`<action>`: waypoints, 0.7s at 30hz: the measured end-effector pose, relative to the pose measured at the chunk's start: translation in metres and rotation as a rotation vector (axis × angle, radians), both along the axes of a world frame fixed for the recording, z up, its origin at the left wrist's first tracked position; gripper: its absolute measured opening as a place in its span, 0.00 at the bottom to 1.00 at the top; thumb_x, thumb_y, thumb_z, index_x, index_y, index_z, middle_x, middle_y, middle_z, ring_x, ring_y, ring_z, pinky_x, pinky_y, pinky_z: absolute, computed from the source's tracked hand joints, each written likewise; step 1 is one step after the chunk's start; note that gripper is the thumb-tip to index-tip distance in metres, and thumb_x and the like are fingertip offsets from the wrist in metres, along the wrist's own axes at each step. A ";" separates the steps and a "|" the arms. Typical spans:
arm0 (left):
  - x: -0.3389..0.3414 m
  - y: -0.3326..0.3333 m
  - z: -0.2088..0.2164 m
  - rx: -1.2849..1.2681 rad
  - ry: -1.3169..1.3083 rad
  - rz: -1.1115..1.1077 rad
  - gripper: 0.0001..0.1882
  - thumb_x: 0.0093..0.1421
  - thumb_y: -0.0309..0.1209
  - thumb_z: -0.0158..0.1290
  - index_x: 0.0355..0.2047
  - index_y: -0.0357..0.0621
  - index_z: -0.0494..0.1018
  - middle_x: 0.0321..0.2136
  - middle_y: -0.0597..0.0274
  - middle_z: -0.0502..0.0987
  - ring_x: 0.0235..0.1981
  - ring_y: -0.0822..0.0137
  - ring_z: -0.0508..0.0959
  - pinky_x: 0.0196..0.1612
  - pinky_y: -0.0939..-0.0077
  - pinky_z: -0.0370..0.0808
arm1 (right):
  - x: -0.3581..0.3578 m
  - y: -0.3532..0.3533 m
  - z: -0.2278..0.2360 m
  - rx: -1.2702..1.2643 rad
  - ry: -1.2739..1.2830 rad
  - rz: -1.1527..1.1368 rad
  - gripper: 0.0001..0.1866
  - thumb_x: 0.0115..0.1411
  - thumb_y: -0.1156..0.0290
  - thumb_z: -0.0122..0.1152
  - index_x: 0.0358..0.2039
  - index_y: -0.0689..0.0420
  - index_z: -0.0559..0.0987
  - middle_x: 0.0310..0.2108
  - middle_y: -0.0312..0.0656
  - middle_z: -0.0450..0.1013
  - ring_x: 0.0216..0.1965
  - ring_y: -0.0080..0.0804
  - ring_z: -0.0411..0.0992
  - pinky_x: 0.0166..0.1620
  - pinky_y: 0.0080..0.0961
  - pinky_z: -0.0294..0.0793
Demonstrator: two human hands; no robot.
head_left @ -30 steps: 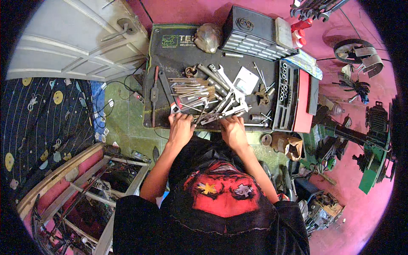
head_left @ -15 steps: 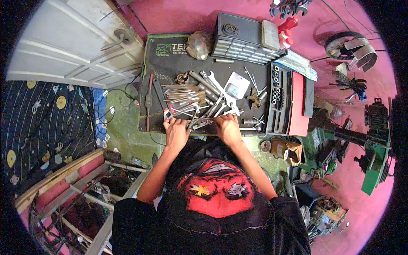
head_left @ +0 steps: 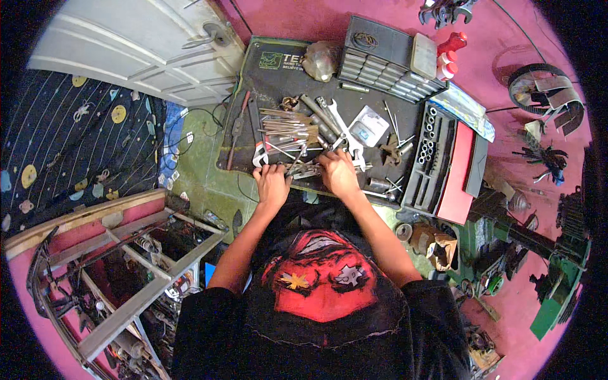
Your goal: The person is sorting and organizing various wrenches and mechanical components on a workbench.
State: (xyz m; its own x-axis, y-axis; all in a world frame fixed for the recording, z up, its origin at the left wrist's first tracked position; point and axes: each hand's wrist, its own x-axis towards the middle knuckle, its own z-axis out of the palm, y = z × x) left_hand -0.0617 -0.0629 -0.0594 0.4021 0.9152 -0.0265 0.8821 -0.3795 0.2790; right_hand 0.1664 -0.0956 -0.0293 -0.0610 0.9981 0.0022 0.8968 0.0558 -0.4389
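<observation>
At the near edge of the dark bench mat [head_left: 259, 82], both my hands rest on a heap of tools. My left hand [head_left: 273, 185] has bent fingers closed at the heap's left end, just below a red-and-silver tool [head_left: 260, 154]. My right hand [head_left: 339, 172] curls over the heap's right end, beside a large silver open-end wrench [head_left: 345, 134]. Metal tools [head_left: 305, 170], seemingly wrenches, lie between the hands. What each hand's fingers hold is hidden. Beyond the hands is a bundle of thin brownish rods [head_left: 288, 126].
Right of the heap are a clear-and-white packet [head_left: 368, 126] and a socket tray [head_left: 425, 149] with a red lid [head_left: 456, 174]. A small-drawer cabinet [head_left: 389, 63] stands at the back beside a knotted plastic bag [head_left: 320, 61]. A long dark-red-handled tool [head_left: 238, 130] lies left.
The view has turned, so the bench appears tilted and further right. My left hand has drawn slightly right, and more of the red-and-silver tool shows above its fingers. My right hand remains at the heap.
</observation>
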 end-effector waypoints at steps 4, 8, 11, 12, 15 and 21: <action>0.003 0.001 -0.007 0.004 -0.011 0.031 0.08 0.56 0.30 0.64 0.36 0.44 0.81 0.37 0.56 0.84 0.49 0.54 0.77 0.59 0.51 0.62 | 0.000 0.005 -0.006 0.006 0.011 0.054 0.15 0.55 0.74 0.65 0.44 0.53 0.86 0.44 0.45 0.80 0.52 0.48 0.73 0.56 0.43 0.71; 0.001 -0.003 0.000 0.014 0.040 0.059 0.07 0.57 0.30 0.63 0.36 0.44 0.81 0.37 0.56 0.84 0.49 0.54 0.77 0.60 0.49 0.62 | -0.001 0.011 0.002 0.129 0.018 0.072 0.18 0.57 0.74 0.63 0.48 0.52 0.85 0.49 0.46 0.77 0.56 0.49 0.70 0.60 0.45 0.70; -0.004 -0.011 0.016 0.070 -0.009 0.006 0.06 0.58 0.29 0.62 0.36 0.45 0.81 0.37 0.57 0.84 0.49 0.55 0.77 0.61 0.48 0.62 | 0.001 0.010 0.012 0.192 -0.023 0.108 0.19 0.59 0.73 0.61 0.51 0.52 0.85 0.52 0.45 0.76 0.58 0.49 0.69 0.60 0.46 0.69; -0.003 -0.015 0.023 0.083 -0.028 0.013 0.06 0.58 0.29 0.62 0.36 0.45 0.81 0.36 0.58 0.84 0.49 0.56 0.76 0.61 0.47 0.61 | 0.004 0.008 0.012 0.192 -0.022 0.108 0.19 0.59 0.73 0.61 0.51 0.52 0.85 0.52 0.45 0.76 0.58 0.49 0.69 0.60 0.46 0.69; -0.007 -0.028 0.033 0.081 -0.068 0.019 0.05 0.60 0.30 0.61 0.36 0.46 0.81 0.36 0.60 0.83 0.50 0.56 0.76 0.62 0.46 0.60 | 0.014 0.001 0.011 0.268 -0.071 0.152 0.25 0.55 0.75 0.66 0.56 0.47 0.84 0.54 0.41 0.75 0.57 0.50 0.68 0.59 0.46 0.70; -0.007 -0.038 0.033 0.056 -0.138 -0.022 0.04 0.61 0.32 0.62 0.35 0.49 0.81 0.34 0.63 0.82 0.52 0.57 0.76 0.62 0.46 0.59 | 0.036 -0.013 0.005 0.104 -0.125 0.282 0.14 0.59 0.69 0.64 0.45 0.47 0.88 0.48 0.38 0.78 0.58 0.47 0.68 0.59 0.45 0.68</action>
State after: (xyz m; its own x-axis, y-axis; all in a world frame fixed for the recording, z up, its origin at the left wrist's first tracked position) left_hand -0.0689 -0.1012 -0.0261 0.4184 0.9046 0.0816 0.8282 -0.4168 0.3745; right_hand 0.2024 -0.1088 -0.0244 -0.3410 0.9368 0.0787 0.8863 0.3483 -0.3051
